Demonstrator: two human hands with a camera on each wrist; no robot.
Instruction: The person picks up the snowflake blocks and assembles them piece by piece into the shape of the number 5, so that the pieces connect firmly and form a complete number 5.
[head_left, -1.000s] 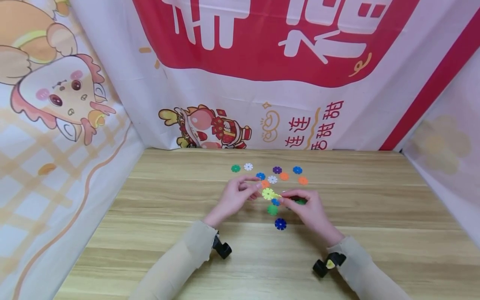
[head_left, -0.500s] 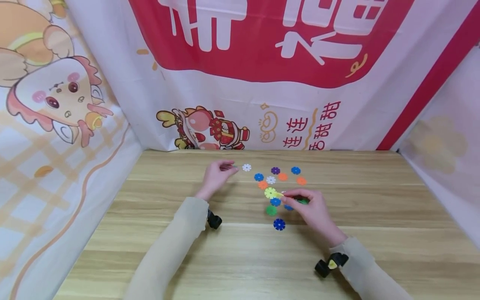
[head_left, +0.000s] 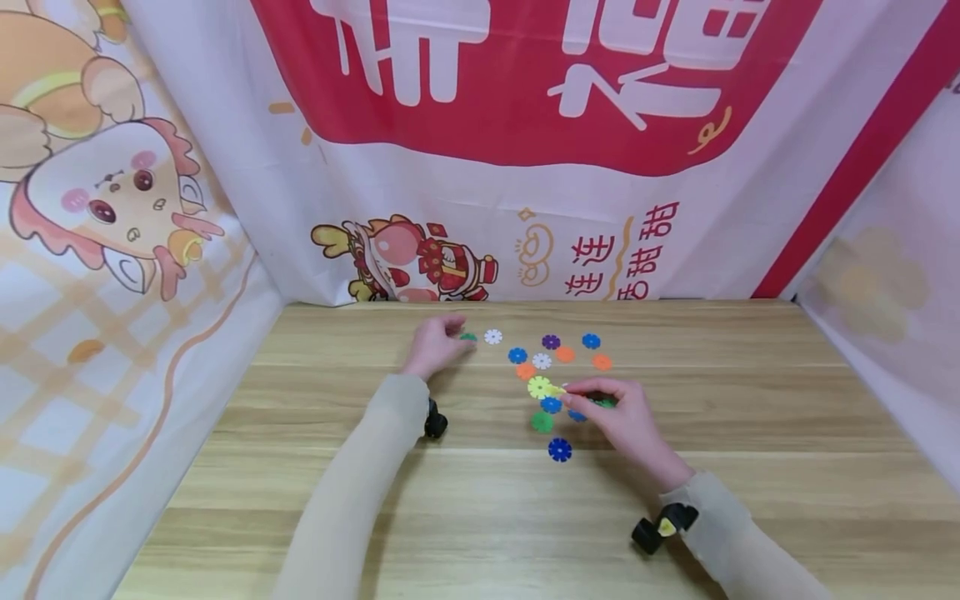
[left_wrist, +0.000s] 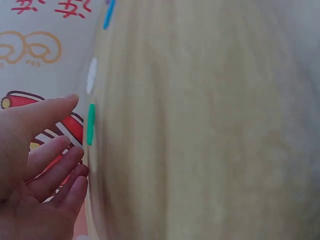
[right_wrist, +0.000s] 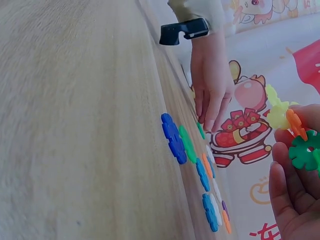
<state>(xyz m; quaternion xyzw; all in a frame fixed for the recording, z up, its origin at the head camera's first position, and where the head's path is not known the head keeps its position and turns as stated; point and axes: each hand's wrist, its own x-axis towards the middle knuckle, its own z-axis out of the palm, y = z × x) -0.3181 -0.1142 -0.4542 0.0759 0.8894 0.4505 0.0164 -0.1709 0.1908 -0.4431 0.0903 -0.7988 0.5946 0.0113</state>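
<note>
In the head view my left hand [head_left: 437, 345] is low at the table's far left, its fingertips right at a flat green snowflake disc [head_left: 468, 337]. The left wrist view shows the thumb and fingers spread apart, with the green disc [left_wrist: 91, 124] lying on the table beyond them. My right hand [head_left: 618, 414] pinches a small chain of joined plastic snowflake discs over the scattered pieces. A yellow disc [right_wrist: 278, 112], an orange disc [right_wrist: 296, 124] and a green disc [right_wrist: 304, 150] show in that chain, part of it hidden by the fingers.
Several loose discs lie on the wooden table [head_left: 480, 517]: a white disc [head_left: 492, 336], a purple disc [head_left: 551, 342], an orange disc [head_left: 602, 362], and a dark blue disc [head_left: 559, 450] nearest me. A printed cloth [head_left: 420, 183] hangs along the table's back edge.
My left hand has gone from beside the yellow disc to the far-left green disc, then lowered slightly there. My right hand keeps holding the joined discs in nearly the same place.
</note>
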